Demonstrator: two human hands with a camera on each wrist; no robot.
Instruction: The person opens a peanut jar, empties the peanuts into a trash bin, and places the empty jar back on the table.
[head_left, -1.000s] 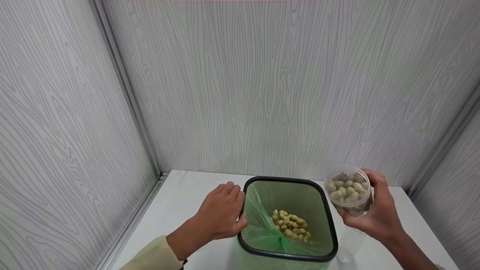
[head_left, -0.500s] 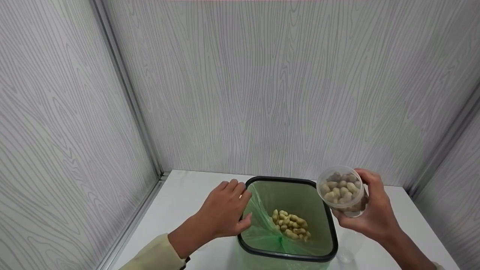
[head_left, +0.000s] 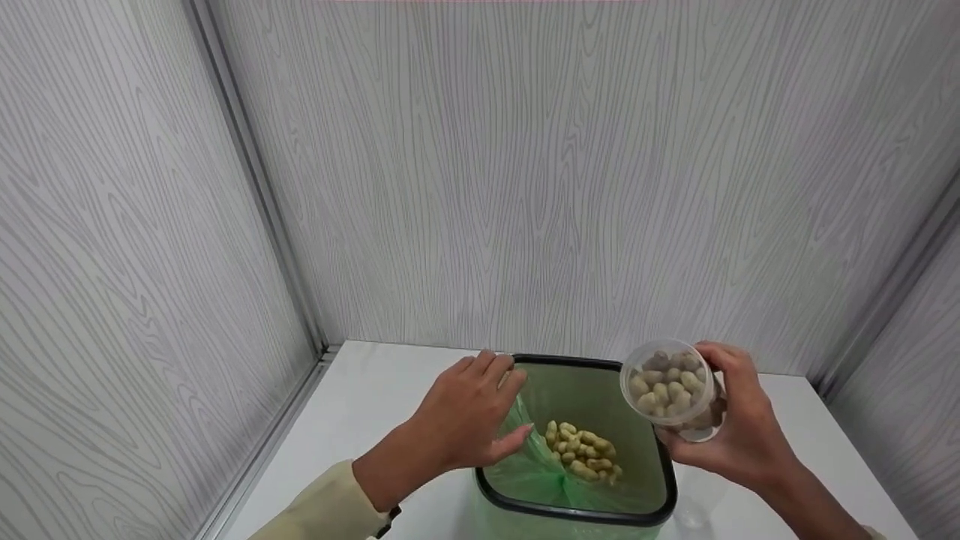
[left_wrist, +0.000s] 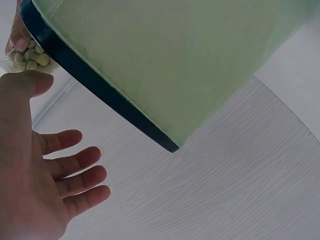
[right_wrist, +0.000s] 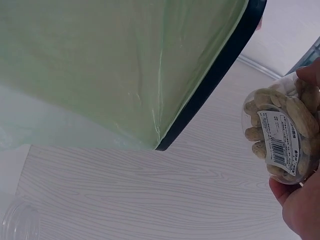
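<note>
A small bin [head_left: 574, 514] with a black rim and green bag liner stands on the white table, unshelled peanuts [head_left: 585, 454] lying inside. Over its left rim hovers my left hand [head_left: 469, 412]; its fingers are spread and bent, and the left wrist view shows nothing in the palm [left_wrist: 30, 175]. With my right hand [head_left: 742, 427] I grip a clear plastic jar [right_wrist: 280, 145] by its side, thumb and fingers on opposite sides. The jar is full of peanuts [head_left: 667, 386], tilted toward the bin's right rim, and carries a white barcode label [right_wrist: 281, 142] on its base.
Another clear plastic container [right_wrist: 20, 220] stands on the table beside the bin's right side. Grey wood-grain panels [head_left: 480, 172] rise at the back and both sides of the white table [head_left: 360, 405].
My left hand has lifted off the bin's left rim, its fingers spreading, and moved right over the opening. My right hand has brought the jar of peanuts left to overlap the bin's right rim.
</note>
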